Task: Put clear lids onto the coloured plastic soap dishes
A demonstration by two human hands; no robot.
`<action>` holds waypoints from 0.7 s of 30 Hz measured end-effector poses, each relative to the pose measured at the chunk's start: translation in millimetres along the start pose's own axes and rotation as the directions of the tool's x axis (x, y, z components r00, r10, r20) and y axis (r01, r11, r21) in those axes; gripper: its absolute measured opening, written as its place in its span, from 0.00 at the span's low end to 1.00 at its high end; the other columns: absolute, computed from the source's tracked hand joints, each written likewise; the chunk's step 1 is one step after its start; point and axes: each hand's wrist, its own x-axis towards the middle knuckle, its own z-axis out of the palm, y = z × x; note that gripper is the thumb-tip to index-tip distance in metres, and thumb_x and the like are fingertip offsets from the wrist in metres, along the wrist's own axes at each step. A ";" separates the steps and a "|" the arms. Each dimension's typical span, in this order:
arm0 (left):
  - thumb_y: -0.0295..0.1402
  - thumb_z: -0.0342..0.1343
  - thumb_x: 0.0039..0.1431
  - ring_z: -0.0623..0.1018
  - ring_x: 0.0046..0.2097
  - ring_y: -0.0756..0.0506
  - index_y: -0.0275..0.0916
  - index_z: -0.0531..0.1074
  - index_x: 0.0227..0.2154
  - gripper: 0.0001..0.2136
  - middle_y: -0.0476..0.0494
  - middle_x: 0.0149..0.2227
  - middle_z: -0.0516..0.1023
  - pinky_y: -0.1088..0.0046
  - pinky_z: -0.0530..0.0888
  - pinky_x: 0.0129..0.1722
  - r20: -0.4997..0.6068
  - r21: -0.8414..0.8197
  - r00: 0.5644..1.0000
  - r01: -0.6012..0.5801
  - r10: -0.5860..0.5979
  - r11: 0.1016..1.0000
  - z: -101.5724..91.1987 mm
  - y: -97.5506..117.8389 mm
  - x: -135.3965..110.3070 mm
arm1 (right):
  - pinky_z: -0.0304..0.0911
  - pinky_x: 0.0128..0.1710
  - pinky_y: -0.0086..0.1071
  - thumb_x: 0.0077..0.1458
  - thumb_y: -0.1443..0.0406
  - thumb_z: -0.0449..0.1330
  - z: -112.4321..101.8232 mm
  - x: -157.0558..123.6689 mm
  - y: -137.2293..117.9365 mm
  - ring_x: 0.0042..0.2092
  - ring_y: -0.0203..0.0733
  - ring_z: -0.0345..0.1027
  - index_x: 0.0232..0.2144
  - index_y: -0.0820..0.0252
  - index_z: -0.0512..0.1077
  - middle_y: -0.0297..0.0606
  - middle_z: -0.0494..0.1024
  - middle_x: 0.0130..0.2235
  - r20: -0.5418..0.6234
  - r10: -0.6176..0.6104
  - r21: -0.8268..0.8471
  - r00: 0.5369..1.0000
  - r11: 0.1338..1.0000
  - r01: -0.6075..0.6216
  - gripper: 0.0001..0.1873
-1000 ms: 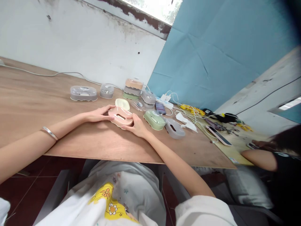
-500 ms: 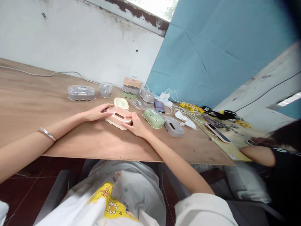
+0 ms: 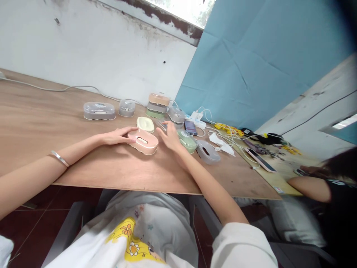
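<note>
A pink oval box [image 3: 144, 141] with a slot in its lid lies on the wooden table [image 3: 41, 123]. My left hand [image 3: 115, 136] rests against its left end, fingers curled on it. My right hand [image 3: 169, 136] hovers to the right of the box with its fingers spread, holding nothing, near a clear lid [image 3: 164, 124] and a green box [image 3: 187, 140]. A cream lid [image 3: 145, 124] lies just behind the pink box.
More boxes stand behind: a clear long one [image 3: 99, 110], a small clear one [image 3: 126, 108], a stack [image 3: 157, 105], a grey one [image 3: 208, 152]. Cables, a phone [image 3: 190, 127] and small parts lie to the right. Another person's arm [image 3: 306, 184] rests at the far right.
My right hand has let go of the pink box and moved up and right toward the clear lid. The box now lies flat on the table under my left hand.
</note>
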 end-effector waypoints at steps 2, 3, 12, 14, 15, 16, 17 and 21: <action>0.53 0.58 0.51 0.57 0.65 0.34 0.43 0.48 0.65 0.42 0.39 0.67 0.53 0.59 0.58 0.61 -0.005 0.003 1.000 -0.028 0.028 1.000 0.5 -3.9 0.6 | 0.47 0.59 0.55 0.57 0.55 0.57 -4.5 24.8 15.3 0.61 0.62 0.52 0.54 0.66 0.58 0.59 0.63 0.56 -0.005 0.096 -0.057 0.995 0.994 -0.096 0.28; 0.52 0.60 0.49 0.57 0.65 0.33 0.43 0.49 0.65 0.44 0.38 0.66 0.54 0.59 0.58 0.61 -0.012 0.009 0.999 -0.051 0.051 0.999 0.9 -6.0 1.3 | 0.46 0.58 0.59 0.53 0.55 0.62 -6.3 37.1 22.9 0.61 0.66 0.51 0.54 0.66 0.58 0.61 0.63 0.56 0.014 0.140 -0.083 0.990 0.987 -0.138 0.33; 0.46 0.67 0.42 0.60 0.63 0.35 0.42 0.52 0.63 0.46 0.38 0.63 0.59 0.57 0.58 0.62 0.014 -0.089 0.986 -0.165 0.167 0.982 5.1 -6.3 2.7 | 0.65 0.48 0.44 0.55 0.56 0.62 -1.5 83.6 48.2 0.47 0.46 0.70 0.48 0.62 0.68 0.44 0.74 0.48 0.281 0.293 -0.217 0.914 0.947 -0.237 0.22; 0.46 0.68 0.42 0.61 0.63 0.34 0.43 0.54 0.62 0.45 0.38 0.62 0.61 0.57 0.58 0.61 0.017 -0.079 0.984 -0.175 0.177 0.981 5.5 -5.2 2.7 | 0.65 0.46 0.42 0.50 0.55 0.65 -0.9 80.3 45.3 0.47 0.48 0.70 0.49 0.65 0.67 0.46 0.73 0.49 0.278 0.280 -0.222 0.919 0.949 -0.222 0.28; 0.45 0.68 0.42 0.61 0.63 0.34 0.43 0.55 0.62 0.44 0.39 0.62 0.62 0.58 0.59 0.61 0.017 -0.077 0.982 -0.185 0.187 0.980 5.6 -5.1 2.8 | 0.65 0.46 0.41 0.46 0.54 0.68 -1.4 78.1 43.5 0.47 0.51 0.69 0.49 0.66 0.66 0.49 0.72 0.49 0.270 0.270 -0.220 0.924 0.952 -0.214 0.32; 0.45 0.68 0.42 0.62 0.62 0.34 0.44 0.56 0.61 0.43 0.39 0.61 0.63 0.58 0.59 0.61 0.019 -0.080 0.980 -0.198 0.200 0.977 5.6 -5.2 2.9 | 0.64 0.46 0.41 0.43 0.54 0.69 -2.4 75.9 41.4 0.47 0.54 0.69 0.48 0.67 0.66 0.51 0.71 0.50 0.258 0.257 -0.217 0.931 0.955 -0.203 0.35; 0.45 0.68 0.42 0.62 0.62 0.34 0.45 0.56 0.61 0.42 0.40 0.61 0.63 0.59 0.59 0.61 0.021 -0.089 0.977 -0.211 0.214 0.973 5.6 -5.6 3.1 | 0.64 0.46 0.43 0.42 0.53 0.69 -4.0 73.6 38.9 0.48 0.56 0.68 0.48 0.67 0.65 0.53 0.70 0.51 0.239 0.241 -0.213 0.941 0.958 -0.192 0.36; 0.44 0.68 0.44 0.62 0.63 0.35 0.46 0.56 0.61 0.41 0.41 0.61 0.63 0.59 0.58 0.61 0.035 -0.106 0.975 -0.215 0.220 0.971 5.7 -7.8 3.6 | 0.57 0.53 0.53 0.48 0.52 0.63 -14.1 61.1 22.3 0.53 0.61 0.63 0.51 0.62 0.63 0.53 0.64 0.53 0.116 0.156 -0.211 0.981 0.969 -0.130 0.32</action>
